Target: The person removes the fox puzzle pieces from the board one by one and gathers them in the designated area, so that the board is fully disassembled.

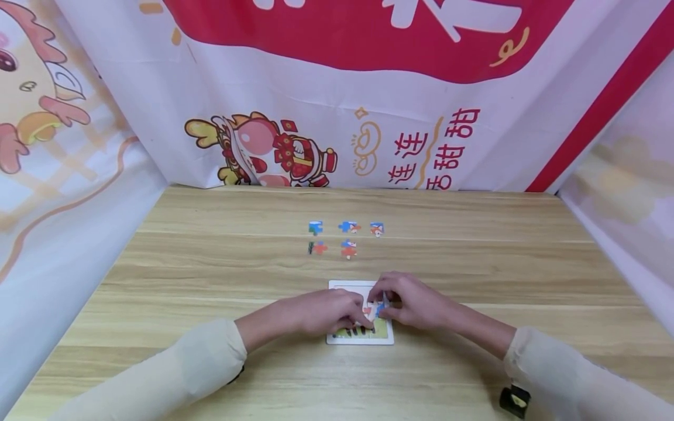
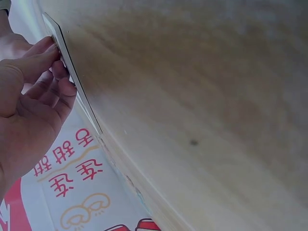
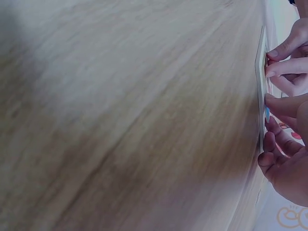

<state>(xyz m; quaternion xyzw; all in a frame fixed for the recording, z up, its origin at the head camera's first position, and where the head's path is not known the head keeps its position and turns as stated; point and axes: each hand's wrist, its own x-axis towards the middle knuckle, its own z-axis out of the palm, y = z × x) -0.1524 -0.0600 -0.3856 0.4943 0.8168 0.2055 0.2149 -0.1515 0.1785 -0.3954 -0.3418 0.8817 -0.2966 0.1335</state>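
A white-framed puzzle board (image 1: 360, 342) lies on the table with joined pieces in its lower part, yellow-green with dark stripes. My left hand (image 1: 329, 310) reaches over its left half, the index finger extended and its tip touching the pieces. My right hand (image 1: 418, 301) is at the board's right edge, pinching a blue and white puzzle piece (image 1: 380, 310) between thumb and fingers, low against the board. Seen edge-on in the left wrist view, the board (image 2: 72, 72) has fingertips right at its face. My fingers hide much of the board's middle.
Several loose puzzle pieces (image 1: 348, 249) lie in two rows beyond the board, blue, orange and green. The wooden table (image 1: 210, 263) ends at a printed cloth (image 1: 316, 76) at the back, with more cloth on both sides.
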